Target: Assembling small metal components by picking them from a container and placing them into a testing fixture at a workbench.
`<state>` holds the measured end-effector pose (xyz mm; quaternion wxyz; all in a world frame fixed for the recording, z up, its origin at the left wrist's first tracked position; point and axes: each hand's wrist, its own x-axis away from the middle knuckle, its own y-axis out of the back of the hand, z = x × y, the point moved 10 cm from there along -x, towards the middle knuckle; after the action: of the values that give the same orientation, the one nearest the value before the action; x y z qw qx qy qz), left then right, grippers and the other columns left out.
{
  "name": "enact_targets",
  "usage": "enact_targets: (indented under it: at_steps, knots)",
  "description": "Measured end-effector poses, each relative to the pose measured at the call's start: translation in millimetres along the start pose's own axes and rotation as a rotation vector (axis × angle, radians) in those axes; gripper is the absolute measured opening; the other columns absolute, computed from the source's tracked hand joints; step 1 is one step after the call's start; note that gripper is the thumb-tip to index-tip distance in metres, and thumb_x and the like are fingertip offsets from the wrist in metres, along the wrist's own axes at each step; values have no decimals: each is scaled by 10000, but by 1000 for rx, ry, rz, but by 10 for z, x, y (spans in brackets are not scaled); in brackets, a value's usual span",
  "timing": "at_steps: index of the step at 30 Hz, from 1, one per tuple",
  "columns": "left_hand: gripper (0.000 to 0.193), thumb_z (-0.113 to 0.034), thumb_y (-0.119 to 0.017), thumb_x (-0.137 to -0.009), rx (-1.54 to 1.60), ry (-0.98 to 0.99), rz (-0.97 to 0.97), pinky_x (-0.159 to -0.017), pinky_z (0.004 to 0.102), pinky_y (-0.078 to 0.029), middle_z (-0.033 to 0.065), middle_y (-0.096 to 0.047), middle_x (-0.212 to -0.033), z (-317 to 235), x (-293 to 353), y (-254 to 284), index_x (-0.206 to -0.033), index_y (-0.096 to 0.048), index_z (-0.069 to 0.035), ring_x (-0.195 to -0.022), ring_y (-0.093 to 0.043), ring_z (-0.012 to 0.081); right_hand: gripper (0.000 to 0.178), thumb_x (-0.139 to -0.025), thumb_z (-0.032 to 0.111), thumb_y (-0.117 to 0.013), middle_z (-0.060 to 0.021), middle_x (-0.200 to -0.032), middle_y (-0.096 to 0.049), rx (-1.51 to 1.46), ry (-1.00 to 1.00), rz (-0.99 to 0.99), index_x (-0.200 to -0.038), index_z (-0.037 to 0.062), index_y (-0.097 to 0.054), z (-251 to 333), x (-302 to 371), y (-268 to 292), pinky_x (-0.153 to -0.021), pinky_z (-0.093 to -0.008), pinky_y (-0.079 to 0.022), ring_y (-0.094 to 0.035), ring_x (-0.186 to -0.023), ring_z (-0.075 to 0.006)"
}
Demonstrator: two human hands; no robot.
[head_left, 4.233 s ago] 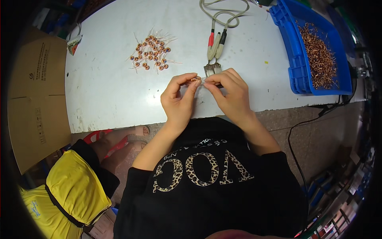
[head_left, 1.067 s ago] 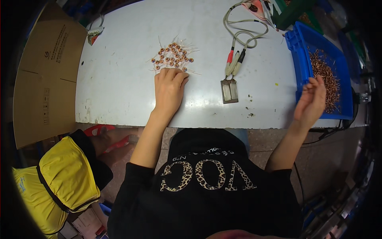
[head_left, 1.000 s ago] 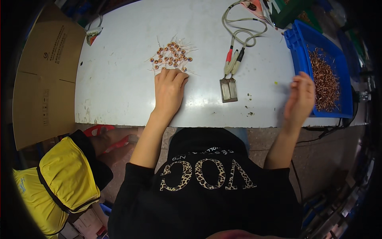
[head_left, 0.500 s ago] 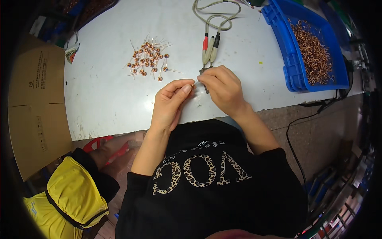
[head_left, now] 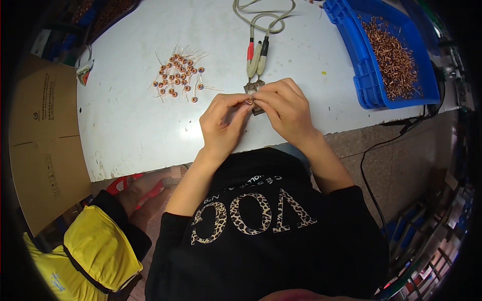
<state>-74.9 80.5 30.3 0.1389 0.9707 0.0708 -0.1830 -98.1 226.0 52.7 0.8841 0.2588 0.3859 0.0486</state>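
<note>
My left hand is closed in a pinch on a small ring-shaped copper coil. My right hand meets it there, thumb and forefinger pressed together at the coil's side; what they grip, perhaps its thin wire, is too small to make out. Just beyond and partly under the fingers lies a small dark metal block. Two cable clips, one with a red sleeve and one with a black sleeve, are attached at its far end. Several finished-looking coils with thin wire leads lie loosely grouped to the left.
At the right of the white table stands a blue plastic bin heaped with copper coils. A grey cable loops at the back. A cardboard box stands left; below it is a person's yellow garment.
My hands have come closer together, their fingertips now meeting around the coil. My left hand has moved right, toward the metal block. The view has shifted slightly.
</note>
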Motion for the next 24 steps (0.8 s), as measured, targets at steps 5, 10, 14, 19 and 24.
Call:
enact_targets:
  at_steps: [5,10,14,19,24]
  knots:
    - [202,56,-741,-821,-100,-100,34,-720,264,-497,66,-708,-882,-89,-43,-54,-1011,-730,-13,-783,-603,175,194,-752,4,-718,18,-928,-635,202,74,-29,-912,114,-714,104,-40,74,-703,-276,-452,-550,-813,-156]
    - [191,40,-742,-818,-160,-117,89,-696,271,-482,54,-701,-846,-148,-119,-116,-996,-733,-27,-762,-586,181,168,-791,-46,-716,-18,-940,-694,197,56,-2,-927,51,-731,89,-10,33,-722,-276,-474,-577,-812,-188]
    - [178,27,-744,-818,-189,-84,115,-698,272,-481,49,-693,-833,-45,-183,-144,-984,-736,-35,-756,-578,182,148,-787,-49,-712,-25,-896,-707,-84,-179,20,-904,41,-729,-247,40,-5,-738,-286,-477,-581,-780,-191]
    - [173,21,-748,-814,-224,-79,120,-701,279,-484,44,-685,-821,2,-194,-158,-973,-740,-44,-754,-573,185,174,-763,-29,-713,-10,-834,-693,-101,-197,19,-903,75,-716,-331,81,-23,-745,-303,-472,-583,-754,-192]
    - [175,24,-753,-812,-246,-124,101,-709,279,-482,38,-677,-838,7,-143,-145,-973,-742,-44,-764,-572,183,174,-756,-29,-715,3,-838,-692,-54,-119,24,-888,84,-714,-283,122,-51,-748,-300,-470,-586,-759,-191]
